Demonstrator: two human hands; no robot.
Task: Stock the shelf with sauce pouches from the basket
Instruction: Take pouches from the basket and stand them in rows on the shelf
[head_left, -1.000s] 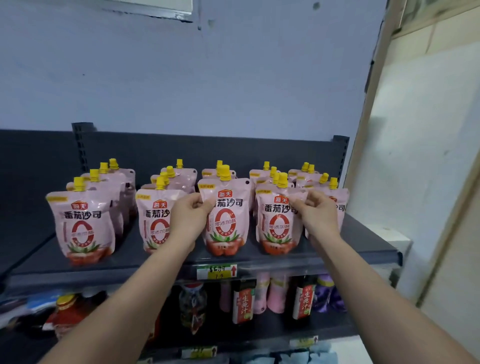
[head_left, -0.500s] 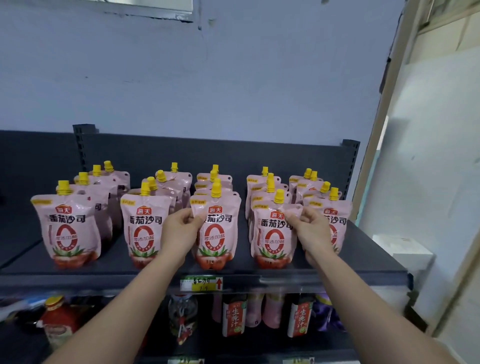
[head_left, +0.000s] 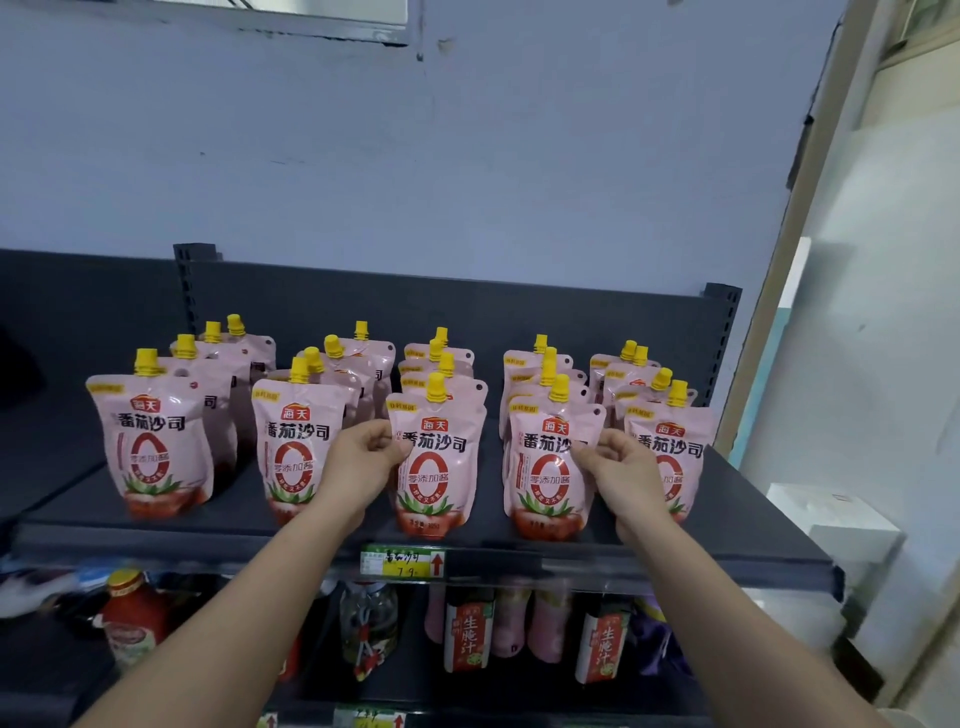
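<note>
Pink sauce pouches with yellow caps stand upright in several rows on the dark shelf (head_left: 753, 525). My left hand (head_left: 363, 457) pinches the left edge of the front pouch of the middle row (head_left: 439, 467). My right hand (head_left: 618, 467) grips the right edge of the front pouch of the row to its right (head_left: 545, 473). Both pouches rest on the shelf near its front edge. Further front pouches stand at the far left (head_left: 150, 447), left of centre (head_left: 291, 447) and far right (head_left: 675, 452). The basket is out of view.
A price tag (head_left: 402, 562) hangs on the shelf's front lip. On the lower shelf are a red jar (head_left: 132, 618), a clear bottle (head_left: 369, 623) and red-labelled bottles (head_left: 467, 634). A white box (head_left: 841, 530) sits to the right, by a wall and door frame.
Both hands stay on the same two front pouches, which have come slightly forward on the shelf. My head has moved back and tilted up, so the shelf sits lower in view.
</note>
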